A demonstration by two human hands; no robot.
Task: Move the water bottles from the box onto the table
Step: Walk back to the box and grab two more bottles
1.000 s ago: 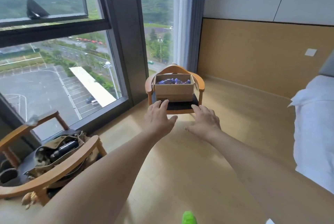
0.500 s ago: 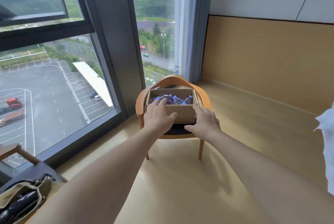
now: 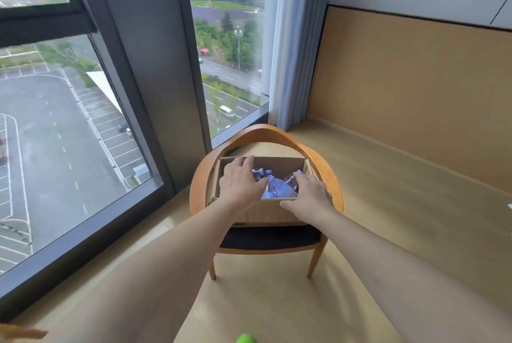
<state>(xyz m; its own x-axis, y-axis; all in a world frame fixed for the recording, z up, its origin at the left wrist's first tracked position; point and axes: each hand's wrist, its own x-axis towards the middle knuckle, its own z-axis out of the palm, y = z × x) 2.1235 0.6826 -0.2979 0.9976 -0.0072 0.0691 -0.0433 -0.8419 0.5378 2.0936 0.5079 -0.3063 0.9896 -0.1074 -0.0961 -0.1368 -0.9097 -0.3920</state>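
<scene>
A cardboard box [image 3: 266, 211] sits on the dark seat of a wooden armchair [image 3: 333, 187] near the window [image 3: 63, 132], and inside it lie several water bottles [image 3: 278, 190] with purple-blue labels, packed close together and partly hidden by the hands above them. The left hand [image 3: 239, 183] reaches over the box's left half, palm down, its fingers [image 3: 245, 161] stretched toward the far wall of the box and lying fairly straight; whether they touch a bottle or the cardboard cannot be told. The right hand [image 3: 310, 195] is over the right near corner of the box, its fingers [image 3: 297, 176] bent down onto the top of a bottle, though a true grasp cannot be made out, since the fingertips are hidden below the knuckles. Both forearms run in from the bottom of the view. The chair stands on a pale wooden floor [image 3: 388, 204] beside a grey-blue curtain [image 3: 293, 46] and a wall with tan panelling [image 3: 415, 87]. A small green object [image 3: 245, 338] shows at the lower edge, too cropped to identify.
</scene>
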